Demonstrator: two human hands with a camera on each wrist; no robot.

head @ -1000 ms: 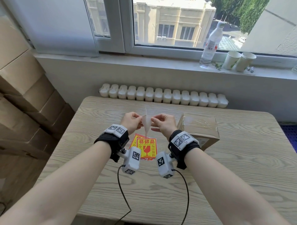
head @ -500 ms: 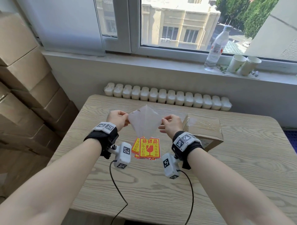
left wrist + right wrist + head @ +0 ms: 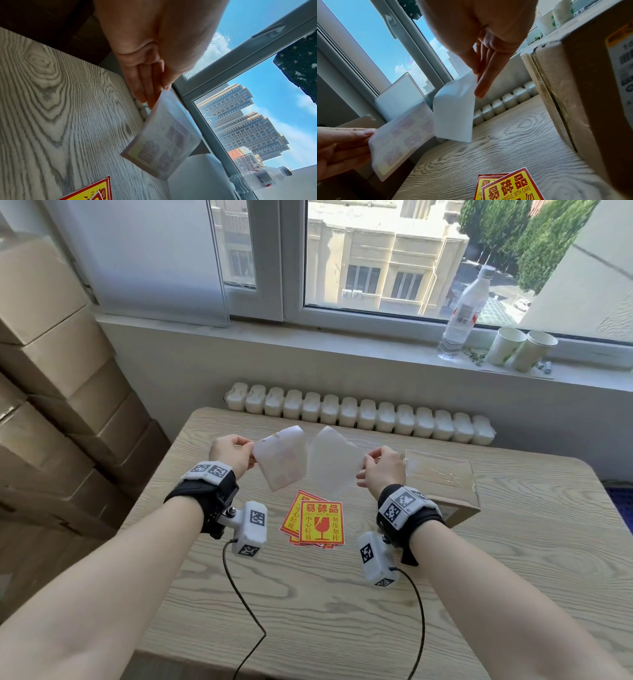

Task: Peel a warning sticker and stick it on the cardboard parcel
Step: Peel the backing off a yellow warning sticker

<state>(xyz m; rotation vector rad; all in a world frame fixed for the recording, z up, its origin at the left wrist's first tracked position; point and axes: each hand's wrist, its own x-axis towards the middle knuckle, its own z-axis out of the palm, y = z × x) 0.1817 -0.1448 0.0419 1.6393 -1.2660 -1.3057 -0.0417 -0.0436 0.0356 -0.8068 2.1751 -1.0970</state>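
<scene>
My left hand point(image 3: 233, 455) pinches the peeled warning sticker point(image 3: 282, 462) by its left edge, its pale back towards me with the print showing faintly through point(image 3: 164, 146). My right hand point(image 3: 380, 470) pinches the blank white backing sheet point(image 3: 334, 462) by its right corner point(image 3: 455, 108). The two sheets hang apart above the table. Below them lies a small pile of red-and-yellow warning stickers point(image 3: 317, 525). The cardboard parcel point(image 3: 442, 484), taped on top, stands just right of my right hand.
The wooden table point(image 3: 325, 611) has a white radiator point(image 3: 359, 414) behind it. Stacked cardboard boxes point(image 3: 51, 405) fill the left side. On the windowsill stand a plastic bottle point(image 3: 462, 316) and two paper cups point(image 3: 520, 347). Camera cables hang from both wrists.
The sticker has come fully off its backing. My hands have drawn apart, left with the sticker, right with the backing sheet.
</scene>
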